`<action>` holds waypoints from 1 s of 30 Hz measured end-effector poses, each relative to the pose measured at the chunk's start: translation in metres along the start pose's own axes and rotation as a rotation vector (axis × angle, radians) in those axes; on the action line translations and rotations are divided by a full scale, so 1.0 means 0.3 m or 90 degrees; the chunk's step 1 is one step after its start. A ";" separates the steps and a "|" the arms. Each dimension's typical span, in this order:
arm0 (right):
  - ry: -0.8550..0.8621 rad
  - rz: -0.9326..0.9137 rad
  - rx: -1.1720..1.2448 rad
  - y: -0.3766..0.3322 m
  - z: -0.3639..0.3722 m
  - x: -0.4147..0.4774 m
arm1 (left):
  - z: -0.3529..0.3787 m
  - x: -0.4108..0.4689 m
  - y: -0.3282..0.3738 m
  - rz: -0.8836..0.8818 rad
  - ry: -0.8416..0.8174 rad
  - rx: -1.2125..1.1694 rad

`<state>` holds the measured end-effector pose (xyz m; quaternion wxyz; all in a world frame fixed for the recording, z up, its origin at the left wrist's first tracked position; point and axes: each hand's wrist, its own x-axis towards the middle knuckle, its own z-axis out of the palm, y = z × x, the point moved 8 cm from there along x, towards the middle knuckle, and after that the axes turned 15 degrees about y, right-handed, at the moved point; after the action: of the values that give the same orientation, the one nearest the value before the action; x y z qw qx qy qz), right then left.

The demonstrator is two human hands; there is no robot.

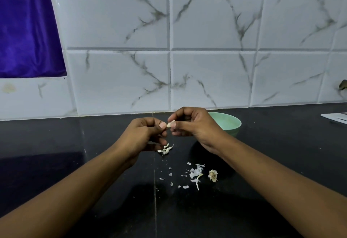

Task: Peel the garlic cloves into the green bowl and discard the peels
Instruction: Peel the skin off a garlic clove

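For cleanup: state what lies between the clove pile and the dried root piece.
Head view: loose peel scraps on the black counter, nearer the root piece.

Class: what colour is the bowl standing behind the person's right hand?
The bowl is pale mint green; the head view shows it.

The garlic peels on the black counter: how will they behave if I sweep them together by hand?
The peels look thin and papery, so probably very light and floppy; they may scatter or cling to skin. Many are tiny flakes, likely hard to pinch off the glossy counter.
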<state>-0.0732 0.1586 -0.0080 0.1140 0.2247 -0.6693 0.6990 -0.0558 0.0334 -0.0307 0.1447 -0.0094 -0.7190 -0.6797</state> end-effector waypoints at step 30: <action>0.032 0.047 -0.014 -0.001 -0.052 0.029 | 0.080 -0.072 -0.015 0.054 -0.177 0.205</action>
<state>-0.0833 0.1729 -0.0037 0.1071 0.1811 -0.6819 0.7006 -0.0409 0.0607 -0.0408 0.0720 -0.1100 -0.8302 -0.5417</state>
